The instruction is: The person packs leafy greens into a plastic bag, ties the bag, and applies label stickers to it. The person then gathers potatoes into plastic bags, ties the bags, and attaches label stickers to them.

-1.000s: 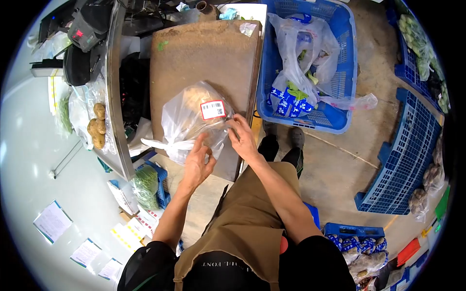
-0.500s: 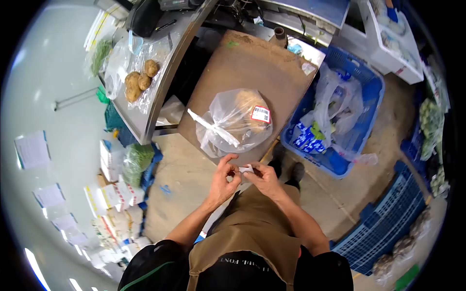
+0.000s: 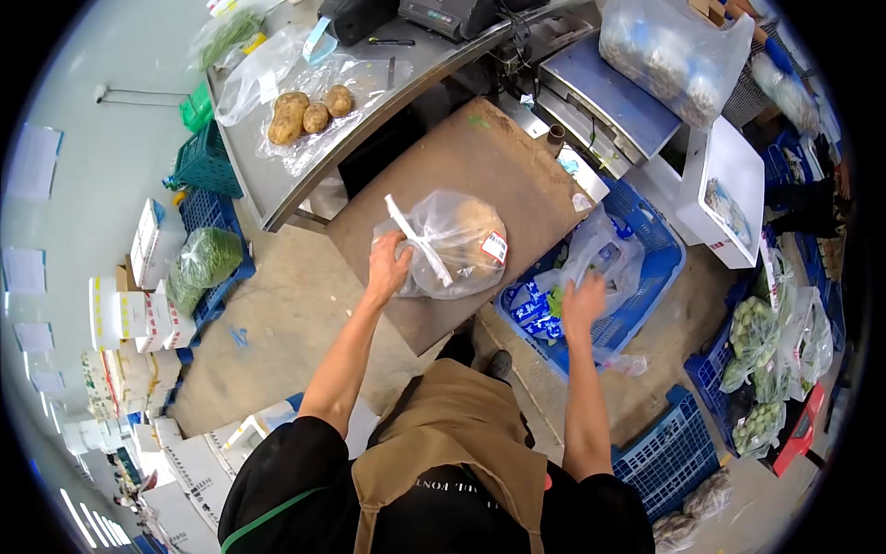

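A clear plastic bag point(image 3: 438, 268) holding round tan produce lies on the brown board point(image 3: 526, 138). White tape is wrapped round its gathered end, and a red-edged barcode label point(image 3: 495, 246) is stuck on its right side. My left hand point(image 3: 391, 265) is at the bag's left end, its fingers curled on the plastic. Over the blue crate point(image 3: 666, 249) is my right hand point(image 3: 585, 301), smeared by motion, so I cannot make out its fingers. Crumpled plastic bags point(image 3: 604, 245) and a blue-and-white wrapper point(image 3: 533, 309) lie in that crate.
Loose potatoes point(image 3: 289, 120) rest on plastic on the metal table point(image 3: 245, 180) at upper left. A blue-topped scale point(image 3: 604, 88) stands at upper right, with a large filled bag point(image 3: 678, 55) on it. Another blue crate point(image 3: 669, 457) is at lower right.
My hands, earlier together at a small white piece in front of the bag, have separated. The left went to the bag's end, the right over the crate. The white piece no longer shows.
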Demonstrator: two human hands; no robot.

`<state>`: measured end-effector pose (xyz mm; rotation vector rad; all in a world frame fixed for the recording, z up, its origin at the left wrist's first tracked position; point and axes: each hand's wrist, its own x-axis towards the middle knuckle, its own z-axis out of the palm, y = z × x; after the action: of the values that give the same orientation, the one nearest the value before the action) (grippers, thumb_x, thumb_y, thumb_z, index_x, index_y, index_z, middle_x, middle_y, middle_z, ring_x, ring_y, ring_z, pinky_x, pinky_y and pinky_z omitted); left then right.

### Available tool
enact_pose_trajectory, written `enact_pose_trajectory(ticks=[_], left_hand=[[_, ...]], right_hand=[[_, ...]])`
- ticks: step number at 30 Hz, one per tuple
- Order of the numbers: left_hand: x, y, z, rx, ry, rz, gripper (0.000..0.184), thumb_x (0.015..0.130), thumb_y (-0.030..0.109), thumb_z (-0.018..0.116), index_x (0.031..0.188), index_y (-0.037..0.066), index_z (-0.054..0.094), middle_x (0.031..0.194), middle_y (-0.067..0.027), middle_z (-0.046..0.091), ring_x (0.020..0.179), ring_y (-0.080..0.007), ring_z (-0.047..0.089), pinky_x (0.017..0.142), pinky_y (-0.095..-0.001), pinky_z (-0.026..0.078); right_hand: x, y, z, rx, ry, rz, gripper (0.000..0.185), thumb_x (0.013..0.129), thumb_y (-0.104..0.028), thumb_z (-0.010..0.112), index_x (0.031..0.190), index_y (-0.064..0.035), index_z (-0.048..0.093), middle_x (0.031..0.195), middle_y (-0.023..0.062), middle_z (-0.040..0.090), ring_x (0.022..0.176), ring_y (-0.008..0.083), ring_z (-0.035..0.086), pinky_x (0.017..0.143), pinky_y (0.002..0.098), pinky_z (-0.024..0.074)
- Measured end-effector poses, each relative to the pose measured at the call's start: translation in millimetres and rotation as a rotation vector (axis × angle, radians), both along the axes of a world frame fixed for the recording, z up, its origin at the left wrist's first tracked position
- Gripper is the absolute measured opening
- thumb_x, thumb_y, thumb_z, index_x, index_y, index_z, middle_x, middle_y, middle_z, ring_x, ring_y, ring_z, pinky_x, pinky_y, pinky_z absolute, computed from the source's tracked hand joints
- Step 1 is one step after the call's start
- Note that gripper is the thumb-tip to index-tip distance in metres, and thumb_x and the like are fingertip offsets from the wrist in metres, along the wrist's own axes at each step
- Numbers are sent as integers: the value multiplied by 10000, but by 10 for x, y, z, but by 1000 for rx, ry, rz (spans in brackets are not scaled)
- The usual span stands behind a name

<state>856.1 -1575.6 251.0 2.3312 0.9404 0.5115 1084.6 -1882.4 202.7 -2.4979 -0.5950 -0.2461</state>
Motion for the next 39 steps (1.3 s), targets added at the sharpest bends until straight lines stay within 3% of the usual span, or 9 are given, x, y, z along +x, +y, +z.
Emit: enact_pose_trajectory(ticks=[4, 7, 10, 13, 20, 27, 34, 38, 39], left_hand=[[111, 1, 109, -176, -18, -23, 308, 789, 194, 601, 1018, -12, 614, 1023, -184, 631, 1031, -316, 564, 915, -368, 411], [152, 49, 52, -231, -16, 28, 260, 777, 196, 619, 941, -5, 640, 958, -168, 654, 949, -295, 601, 868, -362, 437], [157, 137, 112, -258, -60, 54, 233, 768, 175, 620, 912, -7, 642, 892, -162, 665, 846, -293, 629, 787, -345, 476], [171, 192, 123, -163, -126, 55, 166, 754, 144, 617, 818, -10, 615, 782, -163, 652, 750, -279, 643, 701, -348, 490], [332, 192, -128, -191, -200, 282, 191, 762, 132, 566, 815, -47, 609, 672, -172, 620, 588, -252, 572, 603, -358, 464], [446, 304, -64, -414, -177, 270, 239, 776, 141, 547, 867, -69, 614, 713, -138, 631, 652, -198, 570, 617, -326, 460], [327, 527, -1, -604, -191, 0, 337, 918, 279, 510, 825, -39, 574, 749, -97, 615, 692, -165, 568, 641, -291, 446], [164, 1018, 157, -1321, -407, 460, 331, 926, 324, 506, 845, 6, 545, 791, -81, 617, 781, -183, 609, 721, -309, 476], [135, 1068, 205, -1376, -311, 372, 339, 916, 343, 518, 909, 6, 546, 820, -82, 622, 817, -191, 613, 750, -310, 479]], right_hand=[[-420, 1266, 443, 349, 86, 484, 257, 711, -105, 608, 952, -15, 624, 816, 194, 576, 783, 357, 568, 701, 451, 451], [-782, 1900, 490, 194, -116, 786, 261, 698, -88, 637, 960, -83, 642, 975, 128, 583, 984, 302, 530, 837, 433, 405], [-884, 2121, 296, 227, 211, 811, 258, 705, -129, 656, 958, -84, 631, 1025, 112, 584, 1061, 285, 509, 929, 470, 360], [-902, 2153, 440, 290, 194, 805, 292, 676, -113, 657, 966, -89, 645, 1031, 91, 577, 1024, 279, 511, 887, 419, 393], [-748, 2328, 183, 425, 770, 901, 182, 688, -123, 640, 852, -46, 634, 988, 105, 560, 977, 246, 533, 866, 355, 430], [-700, 2064, 582, 306, 1053, 1139, 122, 701, -79, 589, 802, -10, 579, 1141, 125, 493, 1069, 253, 475, 925, 357, 381], [-804, 2203, 624, 107, 896, 1200, 172, 647, -44, 567, 808, 2, 608, 1366, 176, 352, 1285, 310, 326, 1046, 432, 276], [-820, 1998, 892, 87, 798, 1280, 299, 636, -5, 553, 924, -14, 633, 1360, 184, 368, 1306, 332, 295, 1064, 454, 249], [-755, 1802, 935, 193, 753, 1389, 375, 635, 6, 555, 1003, -21, 621, 1334, 178, 394, 1280, 338, 334, 1052, 445, 268]])
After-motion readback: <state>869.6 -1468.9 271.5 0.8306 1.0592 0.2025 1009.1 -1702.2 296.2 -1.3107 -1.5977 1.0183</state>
